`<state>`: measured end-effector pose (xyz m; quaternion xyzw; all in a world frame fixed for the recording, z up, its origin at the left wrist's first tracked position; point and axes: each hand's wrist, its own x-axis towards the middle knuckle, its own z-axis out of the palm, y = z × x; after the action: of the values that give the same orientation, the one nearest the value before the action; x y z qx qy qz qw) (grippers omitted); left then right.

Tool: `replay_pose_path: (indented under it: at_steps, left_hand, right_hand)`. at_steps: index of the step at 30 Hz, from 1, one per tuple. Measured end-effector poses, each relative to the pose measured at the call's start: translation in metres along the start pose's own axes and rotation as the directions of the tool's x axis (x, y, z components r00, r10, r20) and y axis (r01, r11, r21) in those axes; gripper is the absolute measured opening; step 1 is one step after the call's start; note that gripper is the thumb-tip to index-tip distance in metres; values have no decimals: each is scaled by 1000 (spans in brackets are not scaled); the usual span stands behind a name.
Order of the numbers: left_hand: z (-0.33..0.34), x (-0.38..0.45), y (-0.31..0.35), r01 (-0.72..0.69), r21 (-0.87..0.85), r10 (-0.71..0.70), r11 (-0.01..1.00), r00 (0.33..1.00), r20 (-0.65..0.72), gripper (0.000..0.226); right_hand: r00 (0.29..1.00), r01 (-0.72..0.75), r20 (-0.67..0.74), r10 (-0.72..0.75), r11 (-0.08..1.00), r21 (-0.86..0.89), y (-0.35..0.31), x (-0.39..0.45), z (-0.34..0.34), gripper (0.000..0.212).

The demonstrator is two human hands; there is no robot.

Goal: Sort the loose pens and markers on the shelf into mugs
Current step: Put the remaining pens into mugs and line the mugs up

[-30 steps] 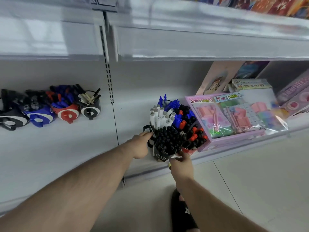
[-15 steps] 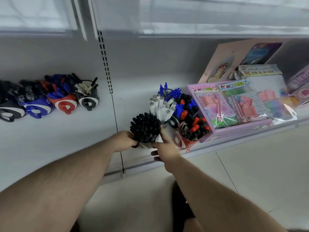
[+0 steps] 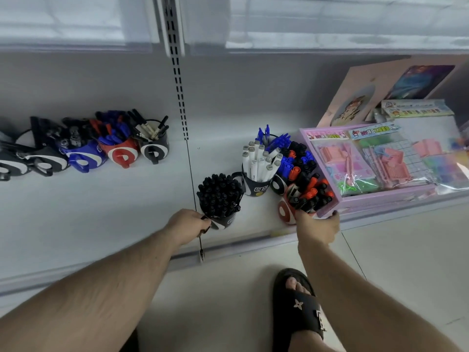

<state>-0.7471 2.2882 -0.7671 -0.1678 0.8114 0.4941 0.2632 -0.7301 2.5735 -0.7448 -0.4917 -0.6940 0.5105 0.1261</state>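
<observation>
Now left hand grips the handle of the black mug of black pens; right hand holds the red mug, right of it, beside the pink box.

The left hand covers the handle of the black mug, and the right hand hides the near side of the red mug. The leftmost black-and-white mugs are blurred and cut by the left edge. Print on the pink craft kit is too small to read.
</observation>
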Motion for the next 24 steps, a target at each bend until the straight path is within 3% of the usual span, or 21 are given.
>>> replay_pose_path:
  at_steps: [3,6,13,15,18,21,24]
  left_hand:
    - [-10,-9,-11,18,-67,-21,998,999,-47,23]
    - [-15,-19,-20,36,-137,-50,990,994,-98,26]
    - [-14,-27,-19,31,-208,-57,978,991,-118,26]
    - [-15,-27,-17,46,-209,-71,977,991,-116,14]
    - [-15,-25,-18,55,-215,-82,975,990,-118,20]
    - [-13,-26,-16,57,-233,-86,971,990,-116,15]
    - [-13,-26,-14,96,-263,-118,960,991,-69,19]
  right_hand:
    - [976,143,191,-107,973,-183,1,17,-2,97]
    - [968,199,215,-130,920,-339,10,26,-3,99]
    - [876,438,391,-282,803,-404,21,-9,7,70]
    - [835,481,481,-267,779,-402,25,-17,9,53]
    - [801,518,547,-244,740,-428,29,-20,4,23]
    - [829,511,454,-326,771,-380,21,-11,2,39]
    - [782,507,547,-299,816,-279,-1,-7,4,66]
